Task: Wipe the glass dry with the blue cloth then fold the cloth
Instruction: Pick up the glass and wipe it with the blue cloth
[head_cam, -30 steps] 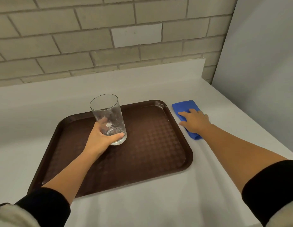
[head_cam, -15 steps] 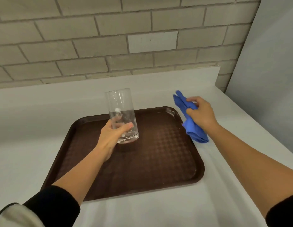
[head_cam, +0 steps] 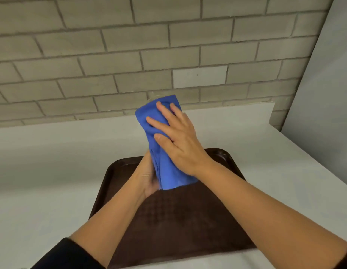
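A plain white countertop is backed by a grey brick wall, and a dark brown tray is laid flat on it.

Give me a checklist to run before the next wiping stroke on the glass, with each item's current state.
1. Soft blue cloth wrapped around the clear drinking glass: ok; only a sliver of rim shows above it.
2. Right hand pressing the cloth, fingers spread: ok.
3. Left hand supporting from below, at the cloth's lower end: ok; its hold on the glass itself is hidden.
4. Glass lifted above the dark brown plastic tray: ok.
5. Inside of the glass reached by cloth: cannot tell.
6. Glass dry: cannot tell, it is covered.
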